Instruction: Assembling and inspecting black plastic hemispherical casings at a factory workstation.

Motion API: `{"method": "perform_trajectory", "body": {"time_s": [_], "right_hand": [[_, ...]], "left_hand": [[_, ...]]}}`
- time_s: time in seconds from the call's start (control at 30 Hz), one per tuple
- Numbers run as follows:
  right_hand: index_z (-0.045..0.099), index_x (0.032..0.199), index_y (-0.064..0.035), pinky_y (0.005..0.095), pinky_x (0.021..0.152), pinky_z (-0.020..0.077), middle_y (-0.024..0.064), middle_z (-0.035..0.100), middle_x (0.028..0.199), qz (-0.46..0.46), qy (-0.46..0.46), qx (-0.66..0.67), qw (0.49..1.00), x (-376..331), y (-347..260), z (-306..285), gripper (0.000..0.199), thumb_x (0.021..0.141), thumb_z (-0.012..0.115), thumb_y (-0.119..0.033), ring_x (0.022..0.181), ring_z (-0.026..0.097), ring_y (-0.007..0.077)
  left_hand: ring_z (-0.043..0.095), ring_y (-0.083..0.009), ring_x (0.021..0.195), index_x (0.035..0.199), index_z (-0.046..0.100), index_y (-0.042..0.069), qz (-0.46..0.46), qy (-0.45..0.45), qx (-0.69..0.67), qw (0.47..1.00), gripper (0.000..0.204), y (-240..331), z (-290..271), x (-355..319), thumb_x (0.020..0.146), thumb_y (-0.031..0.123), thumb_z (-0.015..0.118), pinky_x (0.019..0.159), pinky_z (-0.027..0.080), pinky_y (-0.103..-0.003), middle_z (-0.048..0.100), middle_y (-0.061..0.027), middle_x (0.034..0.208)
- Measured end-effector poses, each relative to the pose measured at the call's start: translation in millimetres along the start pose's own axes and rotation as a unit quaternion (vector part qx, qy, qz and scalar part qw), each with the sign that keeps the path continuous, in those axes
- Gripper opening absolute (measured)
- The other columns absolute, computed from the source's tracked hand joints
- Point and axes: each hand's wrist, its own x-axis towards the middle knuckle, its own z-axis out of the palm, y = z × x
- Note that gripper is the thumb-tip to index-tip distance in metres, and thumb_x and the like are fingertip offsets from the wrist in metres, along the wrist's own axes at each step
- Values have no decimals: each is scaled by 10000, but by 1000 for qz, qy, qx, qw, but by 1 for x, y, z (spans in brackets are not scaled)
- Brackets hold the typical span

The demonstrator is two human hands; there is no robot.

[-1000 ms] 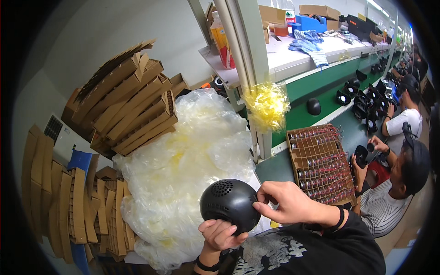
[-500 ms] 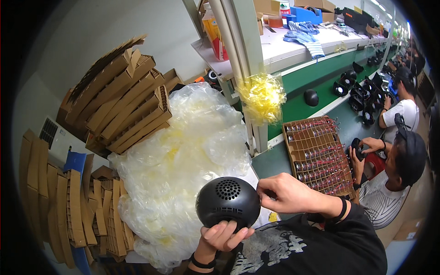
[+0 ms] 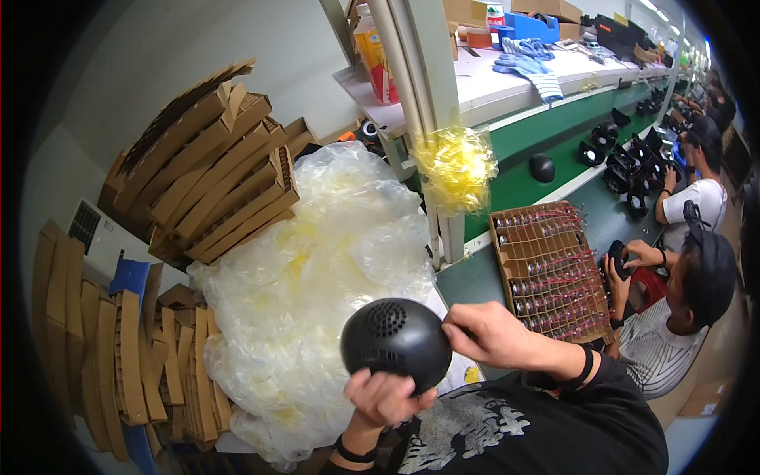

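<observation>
While both hands stay gripping it, the black dome shell [image 3: 396, 342] has risen slightly.

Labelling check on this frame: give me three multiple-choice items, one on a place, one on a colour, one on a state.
1. Where does the cardboard tray of small parts lie?
A. on the green bench to the person's right
B. on top of the plastic bags
C. on the white upper shelf

2. What colour is the round domed shell held in the hands?
A. white
B. black
C. yellow

3. How is the shell held?
A. left hand only
B. lying loose on the bags
C. left hand under it, right hand on its side

Answers:
1 A, the tray sits on the green surface right of the white post.
2 B, the shell is black with a perforated patch on top.
3 C, the fingers of both hands touch it, above the heap of clear plastic bags.
</observation>
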Motion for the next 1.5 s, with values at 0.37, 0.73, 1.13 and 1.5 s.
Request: {"method": "perform_trajectory", "body": {"time_s": [0.37, 0.73, 1.13, 1.5], "right_hand": [[484, 729, -11, 404, 486, 478, 142, 555, 618, -34, 134, -218, 966, 20, 54, 44, 169, 793, 610, -105, 546, 581, 333], [513, 703, -39, 317, 446, 436, 66, 505, 623, -217, 198, -201, 934, 6, 20, -22, 151, 662, 649, 14, 511, 532, 202], [515, 749, -55, 345, 504, 445, 85, 487, 671, -102, 324, -384, 859, 67, 74, -43, 146, 810, 639, -102, 593, 551, 249], [565, 719, -18, 358, 644, 480, 114, 547, 732, 4, 87, -329, 940, 11, 42, -14, 192, 822, 655, -153, 734, 585, 285]], "left_hand": [[522, -184, 1070, 1374, 246, 32, -533, 111, -548, 635, 517, -16, 94, 26, 933, 59, 514, 946, 401, -316, 554, -177, 1176], [471, -220, 1182, 1401, 285, 91, -578, 168, -580, 549, 484, -42, 95, 15, 980, 236, 474, 995, 403, -374, 443, -120, 1317], [464, -217, 1191, 1424, 237, 88, -535, 177, -597, 571, 505, -3, 27, 49, 985, 205, 458, 1030, 368, -379, 436, -125, 1331], [529, -159, 1022, 1383, 246, 10, -434, 131, -567, 688, 571, -1, 15, 39, 930, 186, 545, 913, 389, -295, 571, -132, 1102]]}}
